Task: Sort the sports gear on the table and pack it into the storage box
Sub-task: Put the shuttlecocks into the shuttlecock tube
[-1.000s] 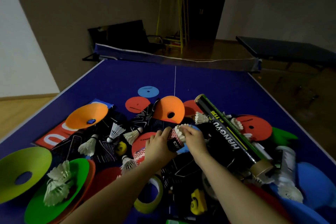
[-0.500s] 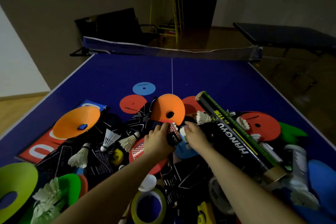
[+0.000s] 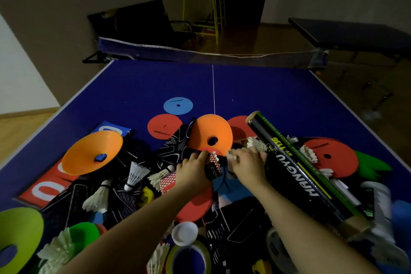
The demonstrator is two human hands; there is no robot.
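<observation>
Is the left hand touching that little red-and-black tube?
Touching. The head view shows the left hand with fingers curled round the tube.

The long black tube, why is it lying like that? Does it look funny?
Yes. The long black cardboard shuttlecock tube lies slanted on top of the heap, open at its far end, while loose white feather shuttlecocks lie scattered around instead of inside it.

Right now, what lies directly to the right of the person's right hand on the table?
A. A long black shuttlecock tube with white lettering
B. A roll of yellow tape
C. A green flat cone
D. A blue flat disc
A. The long black shuttlecock tube lies diagonally beside the right hand, its white lettering facing up and its open end pointing toward the net.
</observation>
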